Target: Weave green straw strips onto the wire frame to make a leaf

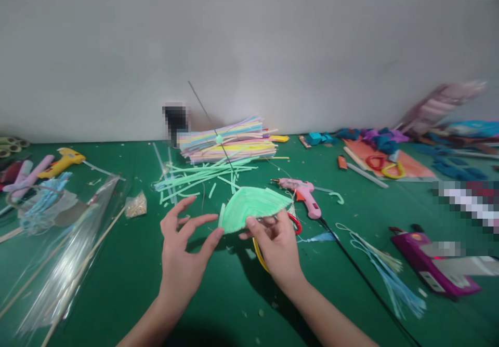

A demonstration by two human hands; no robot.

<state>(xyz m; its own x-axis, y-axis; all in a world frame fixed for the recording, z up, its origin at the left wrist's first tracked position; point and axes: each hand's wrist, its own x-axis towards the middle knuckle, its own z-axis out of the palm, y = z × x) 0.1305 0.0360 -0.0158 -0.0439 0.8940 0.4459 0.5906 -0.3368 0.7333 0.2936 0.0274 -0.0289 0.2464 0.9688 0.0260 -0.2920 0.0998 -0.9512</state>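
A mint-green leaf-shaped piece (253, 207), built from fuzzy strips side by side, is pinched along its lower edge by my right hand (275, 243). At the piece's left end my left hand (187, 243) has its fingers spread, the thumb tip touching or very near the lower left corner. A short green strip (222, 216) stands along that left end, close to the left fingertips. Behind the piece, a thin dark wire (205, 105) with a small green bead (219, 139) slants up to the left. Loose green strips (206, 173) lie beyond my hands.
Bundled pastel strips (230, 142) lie against the grey partition. A pink glue gun (304, 194) with a black cord is right of the piece. Farther right are tassels (385, 269) and a purple device (436, 264). Left are a yellow glue gun (64, 162) and plastic-wrapped sticks (70, 264).
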